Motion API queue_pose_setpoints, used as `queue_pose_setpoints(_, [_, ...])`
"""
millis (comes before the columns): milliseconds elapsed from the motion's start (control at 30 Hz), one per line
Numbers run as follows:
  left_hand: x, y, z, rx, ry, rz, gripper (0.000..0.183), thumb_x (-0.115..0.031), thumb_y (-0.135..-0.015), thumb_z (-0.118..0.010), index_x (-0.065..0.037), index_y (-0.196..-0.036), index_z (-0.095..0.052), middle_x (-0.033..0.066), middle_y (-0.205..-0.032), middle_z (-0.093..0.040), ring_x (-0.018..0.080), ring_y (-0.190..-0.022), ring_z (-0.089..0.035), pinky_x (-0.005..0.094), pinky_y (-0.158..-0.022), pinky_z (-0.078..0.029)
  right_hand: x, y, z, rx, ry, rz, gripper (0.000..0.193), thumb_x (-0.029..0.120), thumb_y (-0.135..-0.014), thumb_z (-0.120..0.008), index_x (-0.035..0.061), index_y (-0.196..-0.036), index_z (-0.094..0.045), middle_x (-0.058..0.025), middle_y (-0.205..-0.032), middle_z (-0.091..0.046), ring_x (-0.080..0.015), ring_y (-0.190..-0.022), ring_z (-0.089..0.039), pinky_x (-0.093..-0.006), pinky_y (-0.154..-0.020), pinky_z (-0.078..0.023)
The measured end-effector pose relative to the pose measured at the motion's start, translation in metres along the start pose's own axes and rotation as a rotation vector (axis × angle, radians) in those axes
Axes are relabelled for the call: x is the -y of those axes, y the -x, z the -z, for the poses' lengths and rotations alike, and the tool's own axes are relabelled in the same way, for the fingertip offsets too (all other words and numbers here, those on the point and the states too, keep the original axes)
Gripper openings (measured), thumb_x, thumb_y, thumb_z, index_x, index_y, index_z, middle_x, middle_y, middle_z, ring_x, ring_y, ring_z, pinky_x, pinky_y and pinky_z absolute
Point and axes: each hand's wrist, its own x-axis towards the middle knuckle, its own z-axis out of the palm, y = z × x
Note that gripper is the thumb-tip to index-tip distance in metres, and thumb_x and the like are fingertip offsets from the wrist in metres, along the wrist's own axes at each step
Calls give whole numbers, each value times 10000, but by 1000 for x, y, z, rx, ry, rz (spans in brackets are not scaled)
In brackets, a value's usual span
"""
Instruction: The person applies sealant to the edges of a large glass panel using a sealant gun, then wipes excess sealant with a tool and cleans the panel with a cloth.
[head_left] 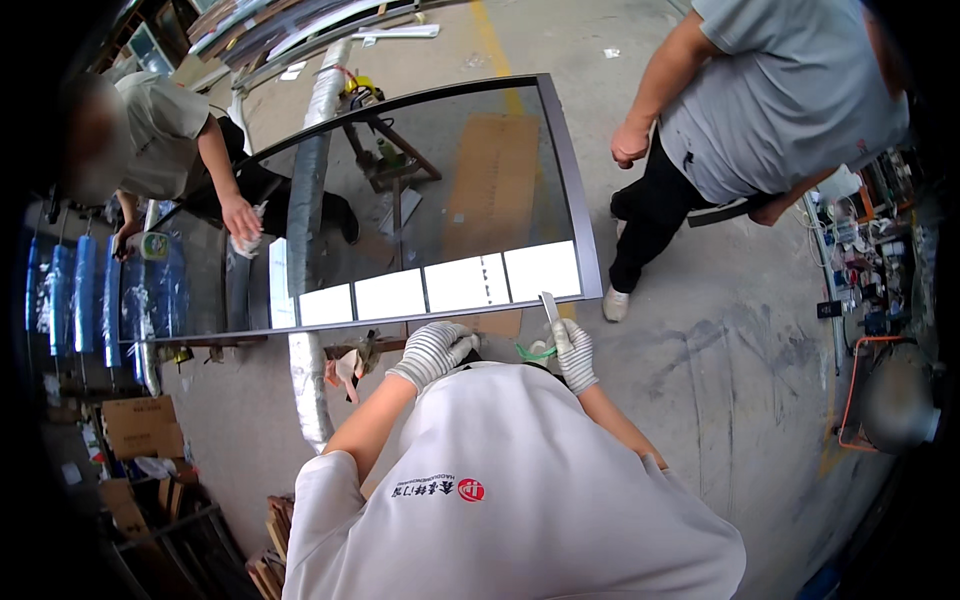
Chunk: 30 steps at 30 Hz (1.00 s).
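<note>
the framed glass panel (400, 215) lies ahead of the person, its near edge just beyond both gloved hands. the right hand (573, 352) is closed around a flat, pale tool (550, 308); the upper end shows at the near right corner of the frame, while the lower end is hidden in the grip. a green loop (537, 354) shows just beside this hand; its attachment is not discernible. the left hand (436, 353) has its fingers curled near the frame edge; whether it holds anything cannot be determined.

bright reflections (460, 284) obscure the view through the near strip of glass. a wrapped beam (308, 385) passes beneath the panel. at left, a co-worker (160, 135) presses a white cloth (246, 238) to the glass; the face is blurred. at right, a second co-worker (770, 100) is cut off at the upper edge.
</note>
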Motion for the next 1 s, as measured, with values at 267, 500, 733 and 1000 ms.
queue_pose_setpoints(267, [-15, 44, -33, -7, 50, 240, 276, -258, -829, -558, -71, -1013, -643, 175, -901, -647, 353, -843, -606, 415, -775, -482, -31, -1, -6, 275, 83, -60, 232, 163, -902, -550, 40, -706, -550, -7, -565, -472, -81, -513, -442, -248, -489, -375])
queue_pose_setpoints(500, [-17, 82, -58, 1, 92, 316, 279, -267, -825, -550, -82, -1014, -640, 163, -883, -648, 343, -822, -611, 408, -750, -488, -31, 13, -23, 425, 134, -97, 237, 192, -899, -569, 46, -714, -538, 13, -573, -475, -58, -538, -434, -238, -500, -371])
queue_pose_setpoints(733, [13, 130, -64, -153, 88, 253, 243, -260, -825, -541, -94, -977, -633, 133, -829, -620, 324, -816, -593, 415, -738, -482, -45, 27, -62, 517, 188, -89, 216, 174, -887, -601, 59, -731, -507, 35, -643, -442, -56, -566, -395, -232, -514, -366])
queue_pose_setpoints(1000, [91, 259, -81, -298, 216, 366, 260, -268, -837, -532, -55, -948, -632, 127, -853, -620, 314, -823, -579, 401, -775, -441, -103, 86, -158, 600, 455, 89, 267, 200, -850, -646, 5, -730, -509, -40, -629, -403, -124, -552, -425, -287, -517, -380])
